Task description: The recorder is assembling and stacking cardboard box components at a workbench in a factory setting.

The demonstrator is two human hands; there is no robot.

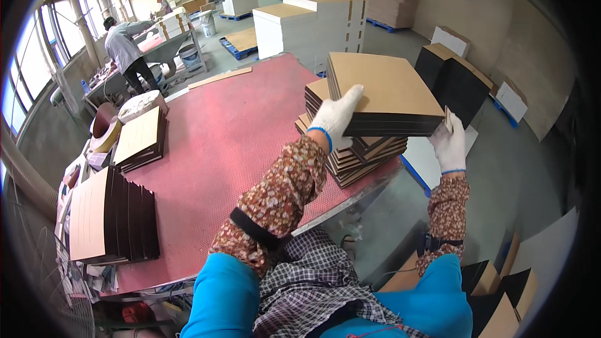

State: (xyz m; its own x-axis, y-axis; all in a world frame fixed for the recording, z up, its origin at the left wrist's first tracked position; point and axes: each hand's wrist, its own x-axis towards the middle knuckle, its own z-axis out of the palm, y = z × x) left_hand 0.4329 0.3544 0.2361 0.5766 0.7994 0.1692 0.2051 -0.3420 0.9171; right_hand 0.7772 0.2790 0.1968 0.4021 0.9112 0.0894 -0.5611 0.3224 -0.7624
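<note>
The person's left hand (337,117), in a white knitted glove, is clamped on the near-left edge of a bundle of flat boards (385,94) with brown tops and black edges; the fingers lie over the top sheet while the thumb is hidden under the bundle. The right hand (449,144), also gloved, presses against the bundle's right corner, its fingers closed on the black edge, though the palm side cannot be seen. The bundle is held raised and slightly tilted just above a lower stack of boards (357,156) that sits fanned out at the right edge of the red tabletop (231,144). How many sheets the bundle holds is hard to make out.

Well apart on the left side of the tabletop lie a small flat stack (141,139) and a larger fanned stack (109,216), whose far end is bent by the lens. Beyond the right hand stands a black-and-brown open box shape (454,81), partly covered by the bundle. In the far left background another person (125,50) bends over a workbench, small and indistinct.
</note>
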